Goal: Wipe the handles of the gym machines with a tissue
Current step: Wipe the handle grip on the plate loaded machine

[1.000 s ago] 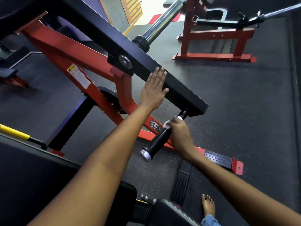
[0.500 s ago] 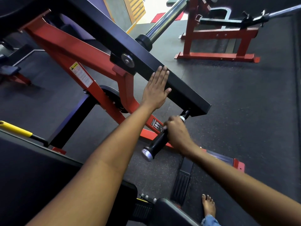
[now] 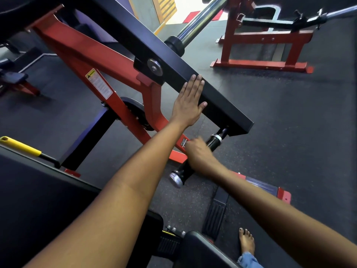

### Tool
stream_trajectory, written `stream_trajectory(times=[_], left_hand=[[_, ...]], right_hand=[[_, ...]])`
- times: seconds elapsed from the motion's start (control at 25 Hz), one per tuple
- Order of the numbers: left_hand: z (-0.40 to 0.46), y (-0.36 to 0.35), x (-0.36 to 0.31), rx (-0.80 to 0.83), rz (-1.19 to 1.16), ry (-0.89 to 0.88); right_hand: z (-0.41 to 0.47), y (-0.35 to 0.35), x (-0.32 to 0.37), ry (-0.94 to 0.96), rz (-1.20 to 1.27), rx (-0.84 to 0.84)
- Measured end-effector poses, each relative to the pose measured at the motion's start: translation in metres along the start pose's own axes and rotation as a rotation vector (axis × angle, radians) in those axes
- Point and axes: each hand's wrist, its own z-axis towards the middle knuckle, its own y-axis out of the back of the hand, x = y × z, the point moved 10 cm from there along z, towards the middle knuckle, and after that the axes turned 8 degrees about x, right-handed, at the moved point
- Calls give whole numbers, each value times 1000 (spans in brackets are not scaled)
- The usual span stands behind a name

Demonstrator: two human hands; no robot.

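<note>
A dark rubber gym floor [image 3: 289, 132] is seen beneath a plate-loaded machine whose red frame [image 3: 81, 60] slants up to the left and carries a black lever arm [image 3: 193, 78] running diagonally across the view. A second red rack [image 3: 260, 47] stands well apart at the upper right, and a black padded seat [image 3: 38, 200] fills the lower left corner. The left hand [image 3: 190, 102] is laid flat and open against the side of the lever arm, fingers together and extended. Below the arm's end, the black handle [image 3: 213, 143] with its chrome end cap [image 3: 175, 180] is gripped about its middle by the right hand [image 3: 199, 155], which is blurred and closed around the grip. The tissue cannot be made out; whether it is under the right hand's fingers cannot be told. A bare foot [image 3: 246, 241] is planted on the floor at the lower right.
</note>
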Motion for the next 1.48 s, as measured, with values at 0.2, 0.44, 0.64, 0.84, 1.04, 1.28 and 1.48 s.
stream_trajectory(times=[0.2, 0.44, 0.64, 0.84, 1.04, 1.28, 1.48], left_hand=[[0, 0, 1, 4, 2, 9], [1, 0, 0, 0, 7, 17], [0, 1, 0, -2, 6, 11], [1, 1, 1, -17, -7, 10], [1, -2, 2, -33, -3, -8], [2, -3, 0, -43, -39, 6], [1, -3, 1, -29, -31, 15]], right_hand=[[-76, -17, 23, 361, 395, -416], [-64, -124, -56, -383, 1788, -137], [-43, -127, 13, -227, 2399, 301], [-54, -128, 7, -241, 2227, 376], [-78, -107, -39, -358, 1962, 252], [-56, -27, -169, -429, 1216, -618], [-62, -78, -116, -544, 1526, -836]])
